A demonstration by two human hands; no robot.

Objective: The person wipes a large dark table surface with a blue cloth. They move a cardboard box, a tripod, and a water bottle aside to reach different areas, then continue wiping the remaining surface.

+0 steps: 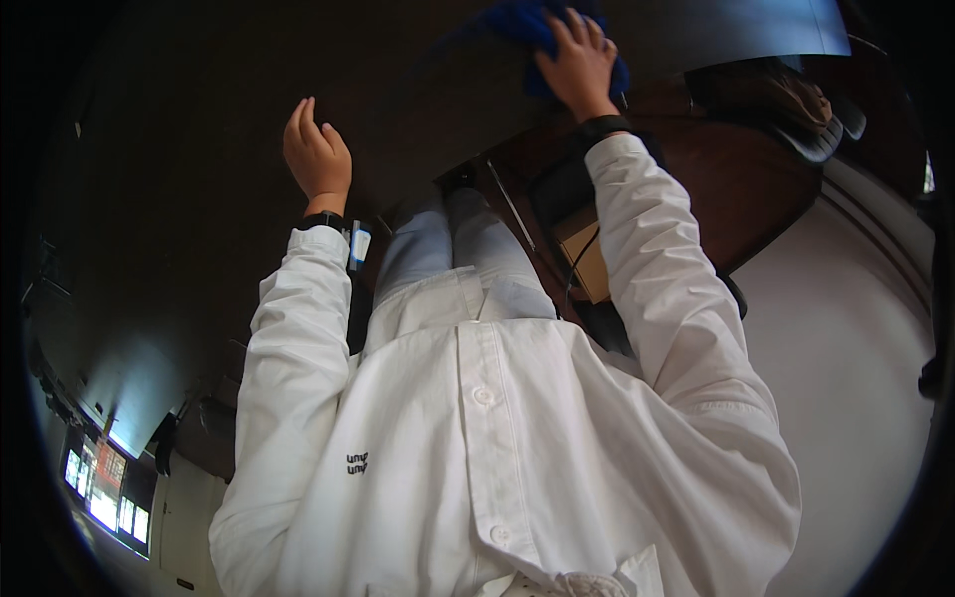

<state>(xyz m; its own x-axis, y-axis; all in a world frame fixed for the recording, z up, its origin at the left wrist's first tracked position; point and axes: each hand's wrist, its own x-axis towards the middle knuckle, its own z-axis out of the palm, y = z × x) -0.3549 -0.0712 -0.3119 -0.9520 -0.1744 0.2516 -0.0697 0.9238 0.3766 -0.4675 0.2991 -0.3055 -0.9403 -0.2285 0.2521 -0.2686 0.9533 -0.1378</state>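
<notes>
A blue cloth [515, 22] lies bunched on a dark tabletop [418, 82] at the top of the view. My right hand [582, 67] is laid over it, fingers spread and bent onto the fabric, so part of the cloth is hidden beneath the palm. Further left, my left hand [317, 157] is at the dark tabletop with nothing in it, thumb apart from the fingers. Whether that hand touches the surface I cannot tell. Both wrists wear black bands, and a small device with a pale face [359, 245] sits beside the left one.
Below the right forearm stands an open-looking cardboard box [586, 254] with a black cable [578, 261] across it. A reddish-brown wooden surface [731, 164] extends to the right, with a brown bag-like item [806, 101] beyond. A pale wall [835, 336] is at right; windows [104, 485] show at lower left.
</notes>
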